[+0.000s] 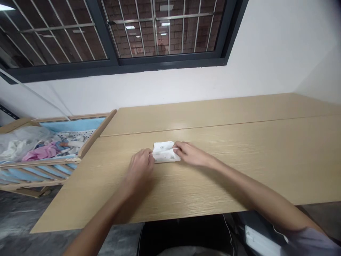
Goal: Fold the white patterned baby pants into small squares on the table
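Note:
A small folded white cloth [165,152] with a sparse dark print lies flat on the light wood-grain table [239,181]. My left hand [140,167] presses against the cloth's left end, with the fingers curled over its edge. My right hand [189,154] comes in from the right, and its fingertips grip the cloth's right end. Part of the cloth's ends is hidden under my fingers.
A wooden crib [39,184] with blue padding stands against the table's left side, holding a pile of pink, white and patterned clothes [46,151]. A seam crosses the tabletop behind the cloth. A barred window [114,61] sits in the white wall beyond.

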`<state>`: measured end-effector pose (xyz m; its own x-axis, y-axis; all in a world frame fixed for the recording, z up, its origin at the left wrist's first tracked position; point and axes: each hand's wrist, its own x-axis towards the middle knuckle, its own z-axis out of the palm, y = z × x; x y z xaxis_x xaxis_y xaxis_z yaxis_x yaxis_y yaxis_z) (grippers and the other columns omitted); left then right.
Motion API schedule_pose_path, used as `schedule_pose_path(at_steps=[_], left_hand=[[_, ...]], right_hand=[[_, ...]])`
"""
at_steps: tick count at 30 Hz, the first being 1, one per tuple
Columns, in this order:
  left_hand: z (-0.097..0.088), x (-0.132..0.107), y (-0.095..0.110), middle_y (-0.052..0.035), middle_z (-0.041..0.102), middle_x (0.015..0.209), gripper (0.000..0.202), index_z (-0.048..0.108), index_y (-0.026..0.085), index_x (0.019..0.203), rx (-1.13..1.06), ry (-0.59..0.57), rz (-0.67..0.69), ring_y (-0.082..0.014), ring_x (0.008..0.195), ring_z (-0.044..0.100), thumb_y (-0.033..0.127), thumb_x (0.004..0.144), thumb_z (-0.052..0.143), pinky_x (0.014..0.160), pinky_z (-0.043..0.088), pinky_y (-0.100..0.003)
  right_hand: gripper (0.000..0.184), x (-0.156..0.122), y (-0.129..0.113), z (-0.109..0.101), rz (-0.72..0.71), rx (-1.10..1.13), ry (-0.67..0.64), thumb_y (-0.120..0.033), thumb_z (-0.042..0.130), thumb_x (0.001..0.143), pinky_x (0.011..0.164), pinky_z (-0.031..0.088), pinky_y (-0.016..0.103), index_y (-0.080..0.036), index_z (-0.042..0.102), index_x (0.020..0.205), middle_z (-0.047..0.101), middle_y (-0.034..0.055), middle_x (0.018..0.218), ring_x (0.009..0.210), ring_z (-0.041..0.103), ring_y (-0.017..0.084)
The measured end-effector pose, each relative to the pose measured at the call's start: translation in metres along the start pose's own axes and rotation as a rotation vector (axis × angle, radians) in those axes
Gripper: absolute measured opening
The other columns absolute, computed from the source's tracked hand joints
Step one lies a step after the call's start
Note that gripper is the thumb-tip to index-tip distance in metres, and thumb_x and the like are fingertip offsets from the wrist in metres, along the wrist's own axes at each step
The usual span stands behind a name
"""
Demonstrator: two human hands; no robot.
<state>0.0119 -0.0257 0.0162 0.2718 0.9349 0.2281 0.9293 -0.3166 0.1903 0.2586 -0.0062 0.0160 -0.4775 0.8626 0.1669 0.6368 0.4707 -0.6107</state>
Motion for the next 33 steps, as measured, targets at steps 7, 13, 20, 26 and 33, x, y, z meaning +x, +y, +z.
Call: schedule_pose_path(at_steps=[7,13,20,26,33], left_hand=[[0.045,0.066,-0.011,-0.015,0.067,0.107,0.029,0.062,0.015,0.111,0.124,0.04,-0.068,-0.0287,0.098,0.066,0.017,0.101,0.035,0.083,0.047,-0.039],[0.073,0.078,-0.018,-0.0205,0.067,0.105,0.034,0.064,0.011,0.111,0.13,0.113,-0.063,-0.0326,0.101,0.065,0.017,0.1,0.033,0.086,0.05,-0.044],[0.075,0.053,-0.011,-0.0214,0.039,0.157,0.062,0.035,0.006,0.149,0.007,0.15,0.303,-0.0301,0.148,0.033,0.047,0.103,0.033,0.12,0.031,-0.045],[0.101,0.041,-0.013,-0.0302,0.025,0.161,0.081,0.023,-0.004,0.153,-0.008,0.033,0.333,-0.0366,0.154,0.017,0.058,0.102,0.025,0.124,0.021,-0.054],[0.102,0.039,-0.014,-0.0298,0.024,0.162,0.082,0.023,0.0,0.155,0.006,0.053,0.33,-0.0369,0.153,0.017,0.061,0.101,0.027,0.123,0.025,-0.055]], right_hand=[[0.021,0.054,0.052,0.032,0.162,-0.006,0.231,-0.027,0.04,0.102,0.076,0.044,0.03,-0.018,0.059,0.1,0.069,0.011,0.099,0.088,0.062,0.021],[0.028,0.061,0.062,0.041,0.237,-0.013,0.274,-0.027,0.039,0.102,0.087,0.049,0.036,-0.012,0.059,0.113,0.069,0.017,0.107,0.098,0.064,0.026],[0.055,0.031,0.032,0.045,-0.205,-0.294,0.214,-0.04,0.034,0.103,0.119,0.029,0.051,-0.011,0.041,0.15,0.043,0.0196,0.154,0.143,0.039,0.032],[0.068,0.024,0.05,0.062,-0.197,-0.358,0.006,-0.047,0.03,0.104,0.126,0.014,0.048,-0.012,0.019,0.161,0.024,0.0153,0.166,0.155,0.018,0.028],[0.076,0.022,0.065,0.053,-0.181,-0.284,-0.076,-0.063,0.025,0.102,0.128,0.01,0.046,-0.02,0.01,0.163,0.013,0.0088,0.168,0.156,0.011,0.025]])
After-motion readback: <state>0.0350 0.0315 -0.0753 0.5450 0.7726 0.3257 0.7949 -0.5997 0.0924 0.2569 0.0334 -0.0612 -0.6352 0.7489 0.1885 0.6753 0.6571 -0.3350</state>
